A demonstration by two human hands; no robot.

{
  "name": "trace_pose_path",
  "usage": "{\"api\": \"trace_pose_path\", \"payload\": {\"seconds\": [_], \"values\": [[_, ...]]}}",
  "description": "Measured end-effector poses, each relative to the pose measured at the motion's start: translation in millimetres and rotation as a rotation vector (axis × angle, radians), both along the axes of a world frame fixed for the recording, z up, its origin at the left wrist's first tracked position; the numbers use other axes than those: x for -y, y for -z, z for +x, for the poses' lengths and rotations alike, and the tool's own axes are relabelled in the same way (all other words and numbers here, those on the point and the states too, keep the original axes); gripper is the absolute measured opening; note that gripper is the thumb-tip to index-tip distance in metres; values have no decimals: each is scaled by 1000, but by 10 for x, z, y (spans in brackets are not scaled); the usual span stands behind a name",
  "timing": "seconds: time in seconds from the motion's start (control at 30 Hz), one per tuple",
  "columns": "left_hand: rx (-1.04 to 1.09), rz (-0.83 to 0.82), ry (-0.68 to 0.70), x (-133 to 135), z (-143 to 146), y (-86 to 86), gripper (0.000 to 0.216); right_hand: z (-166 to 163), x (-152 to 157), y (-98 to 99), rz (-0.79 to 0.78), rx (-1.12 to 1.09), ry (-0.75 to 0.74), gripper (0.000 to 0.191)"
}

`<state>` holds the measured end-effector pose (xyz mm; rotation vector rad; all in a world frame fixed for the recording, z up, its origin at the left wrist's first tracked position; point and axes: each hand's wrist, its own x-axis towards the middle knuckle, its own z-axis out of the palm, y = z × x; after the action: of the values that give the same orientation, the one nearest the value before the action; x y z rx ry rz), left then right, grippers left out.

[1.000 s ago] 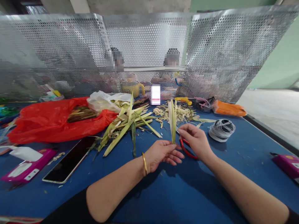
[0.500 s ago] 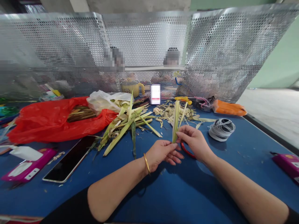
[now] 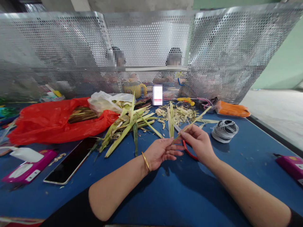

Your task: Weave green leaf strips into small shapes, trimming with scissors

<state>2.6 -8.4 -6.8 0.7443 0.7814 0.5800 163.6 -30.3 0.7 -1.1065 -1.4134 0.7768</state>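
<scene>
My left hand (image 3: 163, 152), with a gold bangle at the wrist, pinches the lower ends of a small bundle of pale green leaf strips (image 3: 170, 121) that stands upright. Between the thumb and fingers of my right hand (image 3: 196, 140) is a single leaf strip (image 3: 200, 116), slanting up to the right, its lower end close to the bundle's base. Red-handled scissors (image 3: 189, 153) lie on the table, partly hidden under my right hand. Left of the hands is a pile of long green leaves (image 3: 123, 134). Shredded leaf scraps (image 3: 181, 113) lie beyond the bundle.
A ball of grey yarn (image 3: 224, 130) and an orange packet (image 3: 233, 109) sit at the right. Leftward are a red plastic bag (image 3: 47, 121), a phone (image 3: 73, 162) and a magenta device (image 3: 30, 170). A perforated metal screen (image 3: 149, 41) closes off the back, with people behind it.
The leaf bundle and my left hand have shifted slightly left. One strip in my right hand has swung away from the bundle, tilting down to the right.
</scene>
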Motion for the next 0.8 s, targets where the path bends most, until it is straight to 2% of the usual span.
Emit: {"api": "trace_pose_path", "payload": {"seconds": [0.07, 0.2, 0.27, 0.33, 0.43, 0.6, 0.67, 0.73, 0.8], "values": [[5, -7, -49, -28, -14, -10, 22, 2, 34, -5, 224, 254, -39, 8], [74, -69, -158, -87, -40, -22, 21, -13, 102, -55, 710, 1035, -239, 16], [108, -127, -195, -113, -42, -22, 23, -27, 121, -78, 815, 1263, -296, 21], [127, -174, -226, -134, -38, -17, 22, -39, 127, -86, 826, 1350, -302, 23], [153, -194, -236, -154, -30, -6, 18, -44, 118, -77, 771, 1292, -299, 22], [120, -193, -279, -153, -36, -46, 19, -27, 95, -72, 613, 939, -282, 21], [103, -196, -285, -135, -35, -77, 20, -18, 87, -66, 540, 769, -223, 19], [85, -180, -283, -107, -27, -96, 20, -17, 84, -52, 444, 642, -103, 12], [64, -144, -267, -73, -14, -95, 21, -30, 86, -33, 318, 558, 18, 16]]}}
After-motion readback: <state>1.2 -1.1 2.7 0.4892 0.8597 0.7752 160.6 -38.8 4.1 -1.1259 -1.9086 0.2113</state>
